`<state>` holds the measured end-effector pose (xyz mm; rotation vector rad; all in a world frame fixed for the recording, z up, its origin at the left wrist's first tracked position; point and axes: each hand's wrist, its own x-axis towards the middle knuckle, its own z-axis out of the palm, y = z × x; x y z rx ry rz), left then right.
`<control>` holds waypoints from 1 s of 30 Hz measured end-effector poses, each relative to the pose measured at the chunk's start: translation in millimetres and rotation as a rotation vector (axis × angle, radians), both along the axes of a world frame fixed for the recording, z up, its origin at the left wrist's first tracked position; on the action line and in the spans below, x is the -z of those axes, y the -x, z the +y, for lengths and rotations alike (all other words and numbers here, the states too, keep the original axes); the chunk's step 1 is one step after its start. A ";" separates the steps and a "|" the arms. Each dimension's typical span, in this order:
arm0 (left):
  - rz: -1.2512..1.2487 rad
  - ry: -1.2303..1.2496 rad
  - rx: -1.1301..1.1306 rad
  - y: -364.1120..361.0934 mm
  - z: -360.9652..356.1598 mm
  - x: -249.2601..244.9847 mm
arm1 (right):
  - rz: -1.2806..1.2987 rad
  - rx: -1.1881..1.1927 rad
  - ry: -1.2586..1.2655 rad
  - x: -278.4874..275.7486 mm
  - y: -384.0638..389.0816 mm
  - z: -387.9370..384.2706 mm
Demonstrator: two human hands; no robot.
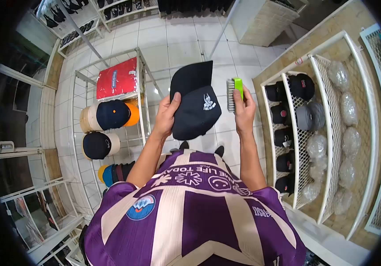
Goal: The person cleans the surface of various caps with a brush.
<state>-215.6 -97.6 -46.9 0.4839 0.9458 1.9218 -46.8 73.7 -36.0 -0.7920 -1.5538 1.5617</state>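
Observation:
My left hand (167,113) grips a black baseball cap (195,116) by its left side, thumb on top near where the brim meets the crown. A white figure with small lettering is on the crown, and the brim points away from me. To the right of the cap, my right hand (244,111) is closed around a bright green brush (238,84). Its grey bristles face left toward the cap, with a gap between them. The far side of the cap and some fingers behind it are hidden.
On the left, a white wire rack (142,71) carries a folded red garment (117,80) and stacked caps (110,114). To the right, white mesh shelves (325,93) hold more caps (301,86) and plastic-wrapped bundles (349,108). White floor tiles (181,42) lie ahead.

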 end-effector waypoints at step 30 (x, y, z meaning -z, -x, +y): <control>0.667 0.224 -0.071 -5.8 35.5 -18.4 | 0.001 0.206 -0.296 -49.1 14.5 -9.5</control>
